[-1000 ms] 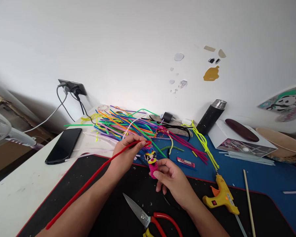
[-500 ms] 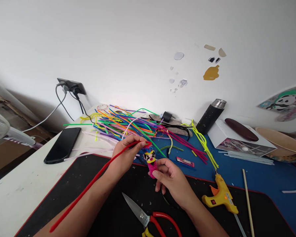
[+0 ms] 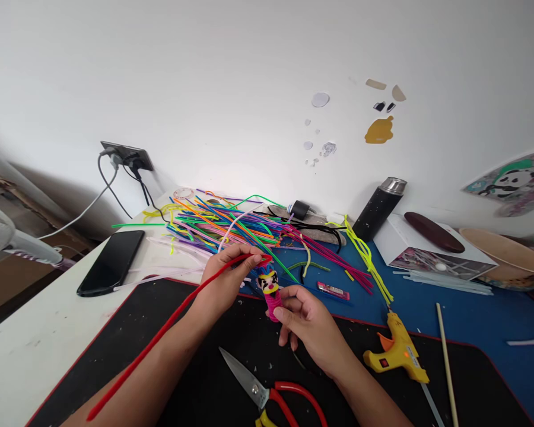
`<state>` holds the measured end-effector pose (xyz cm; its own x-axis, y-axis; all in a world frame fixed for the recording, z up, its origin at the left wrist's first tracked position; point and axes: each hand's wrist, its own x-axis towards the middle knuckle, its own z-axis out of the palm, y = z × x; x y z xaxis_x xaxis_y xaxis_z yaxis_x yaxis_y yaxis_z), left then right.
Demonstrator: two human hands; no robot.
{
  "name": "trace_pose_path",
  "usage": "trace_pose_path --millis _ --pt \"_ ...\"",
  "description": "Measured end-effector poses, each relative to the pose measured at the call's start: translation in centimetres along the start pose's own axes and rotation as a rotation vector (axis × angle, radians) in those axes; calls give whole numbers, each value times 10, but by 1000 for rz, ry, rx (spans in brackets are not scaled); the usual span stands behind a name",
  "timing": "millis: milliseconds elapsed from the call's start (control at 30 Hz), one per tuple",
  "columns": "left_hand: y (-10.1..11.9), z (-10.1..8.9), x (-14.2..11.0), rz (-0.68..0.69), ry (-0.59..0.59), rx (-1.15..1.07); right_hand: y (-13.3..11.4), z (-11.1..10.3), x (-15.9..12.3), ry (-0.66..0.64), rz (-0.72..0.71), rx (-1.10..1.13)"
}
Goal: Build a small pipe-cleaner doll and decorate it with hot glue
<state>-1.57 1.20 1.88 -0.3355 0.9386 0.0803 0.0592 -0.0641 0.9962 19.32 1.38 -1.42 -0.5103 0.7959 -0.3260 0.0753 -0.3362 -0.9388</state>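
Between thumb and fingers, my left hand (image 3: pixel 229 276) pinches a red pipe cleaner (image 3: pixel 169 323). Its long free end trails down along my left forearm, and a short bent end sits at the top of a small figure. That pipe-cleaner figure (image 3: pixel 270 290) has a magenta body, a painted-looking face and a blue and yellow headpiece. My right hand (image 3: pixel 305 317) is closed on the figure's body, holding it upright and slightly tilted. Below the hands, scissors (image 3: pixel 267 394) with red and yellow handles lie on the black mat (image 3: pixel 196 373).
A pile of coloured pipe cleaners (image 3: pixel 231 222) lies behind the hands. To the right are a yellow glue gun (image 3: pixel 400 350), a wooden stick (image 3: pixel 446 362), a black flask (image 3: pixel 380 209) and a white box (image 3: pixel 427 252). A phone (image 3: pixel 111 264) rests at the left.
The figure has tilted slightly, and its face is turned a little differently. Both hands keep their holds; the whole view has shifted slightly.
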Motion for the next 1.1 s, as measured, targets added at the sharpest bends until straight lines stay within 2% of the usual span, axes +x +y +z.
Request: trace_pose_path --millis 500,700,867,1100 --pt "6 1 -1 4 7 -15 -4 1 -3 -1 4 0" --pt "6 1 0 -19 17 -84 -4 1 -2 0 -1 13" --pt "-2 -3 6 -24 111 -181 -6 -7 1 62 -9 3" --pt "-3 -1 5 -46 78 -166 -8 -20 4 134 2 -87"
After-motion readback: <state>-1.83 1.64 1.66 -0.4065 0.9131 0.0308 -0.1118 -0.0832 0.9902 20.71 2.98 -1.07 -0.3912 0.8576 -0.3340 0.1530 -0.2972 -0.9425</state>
